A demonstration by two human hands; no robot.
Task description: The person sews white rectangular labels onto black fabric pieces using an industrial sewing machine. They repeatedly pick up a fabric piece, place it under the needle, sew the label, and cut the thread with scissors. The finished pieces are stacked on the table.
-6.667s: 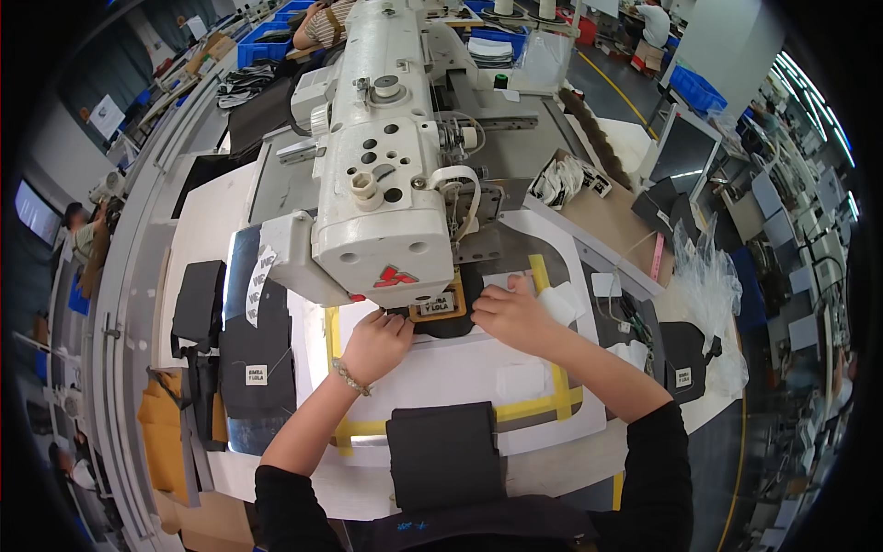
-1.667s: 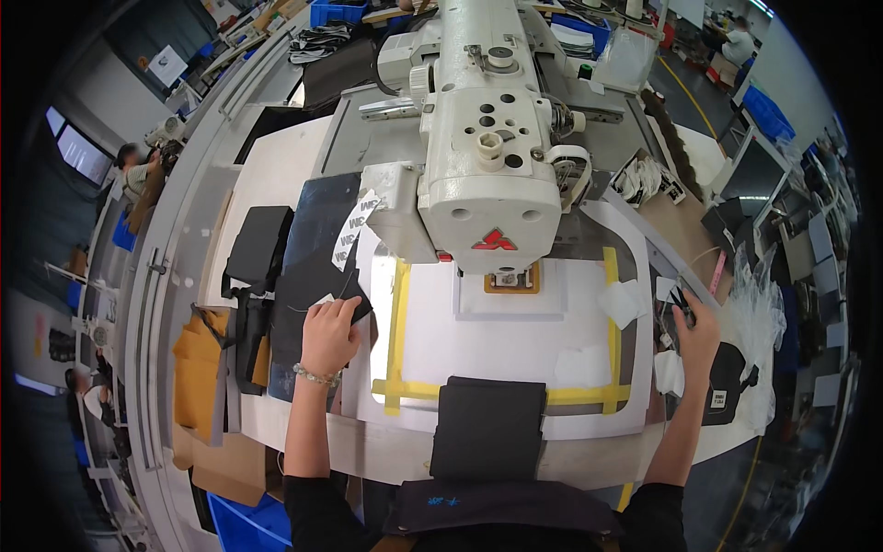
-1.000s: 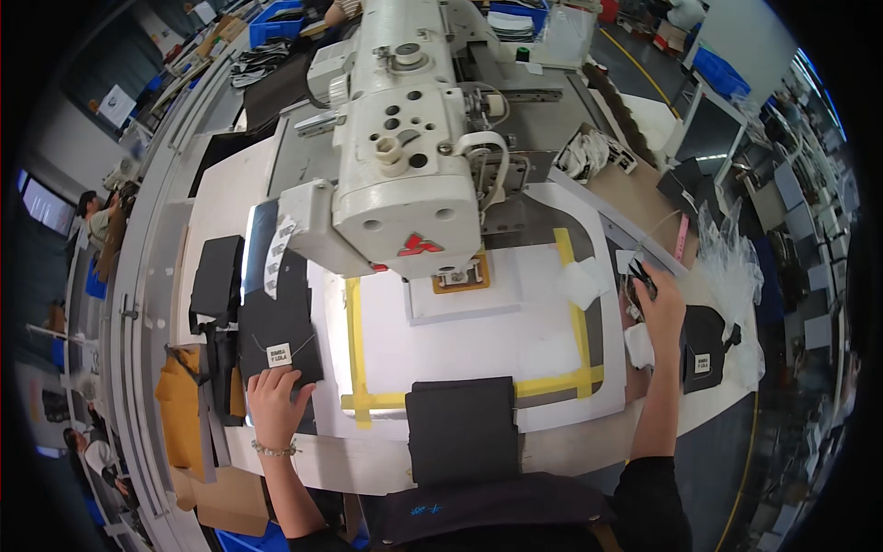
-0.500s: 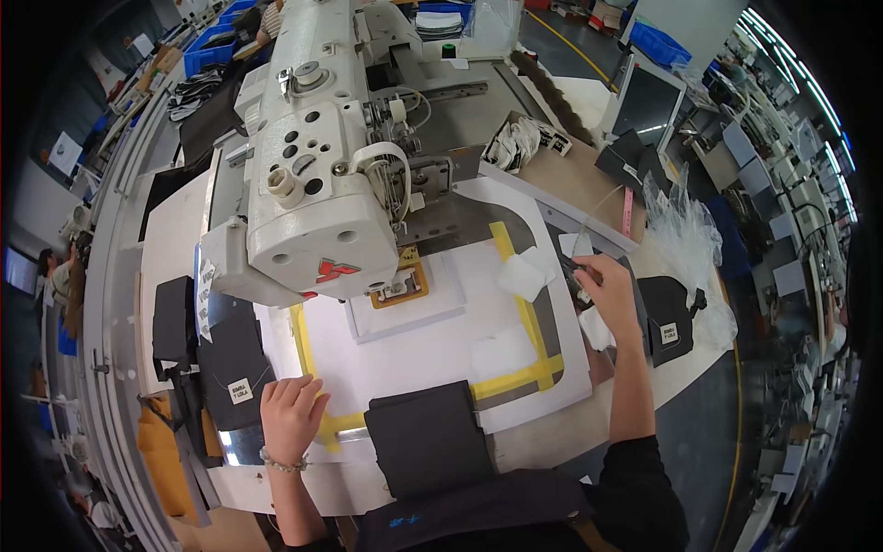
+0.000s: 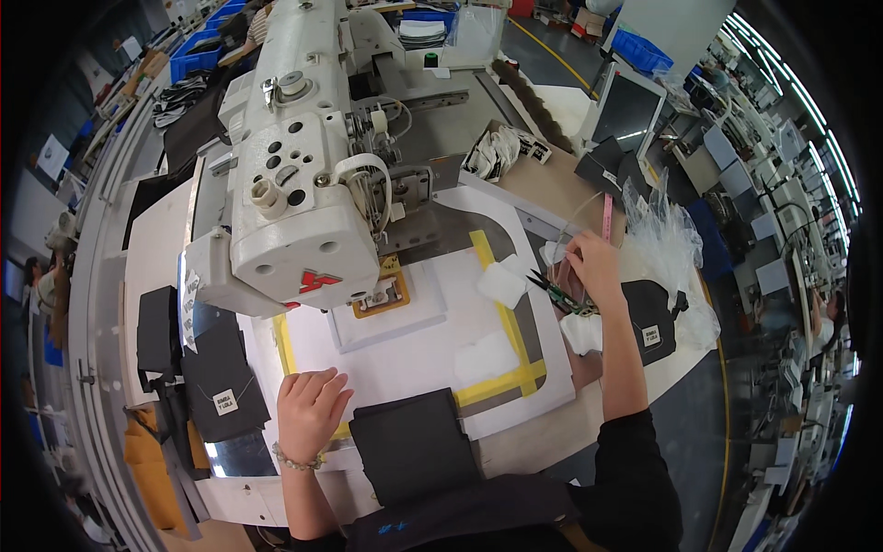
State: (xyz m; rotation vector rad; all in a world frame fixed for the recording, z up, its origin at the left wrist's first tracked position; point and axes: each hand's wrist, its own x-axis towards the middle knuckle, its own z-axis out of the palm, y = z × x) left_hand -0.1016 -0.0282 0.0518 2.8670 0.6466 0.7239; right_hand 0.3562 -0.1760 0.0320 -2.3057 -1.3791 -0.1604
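Since a second ago left hand (image 5: 311,414) has shifted off the labelled dark panel (image 5: 216,368) to the white sheet's (image 5: 405,368) near left corner. Sewing machine (image 5: 303,166) overhangs the sheet; yellow tape (image 5: 515,342) borders it, presumably against slipping. Dark stack (image 5: 414,451) sits nearest the body, likely for reach; panel lies left of the sheet. Left thumb and fingers apart, nothing seen between. Right hand (image 5: 598,267) curls beside a dark pointed tool (image 5: 554,293); grip cannot be told.

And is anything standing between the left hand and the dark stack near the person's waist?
Nothing visible: between the left hand and the dark stack show only flat white sheet and yellow tape.
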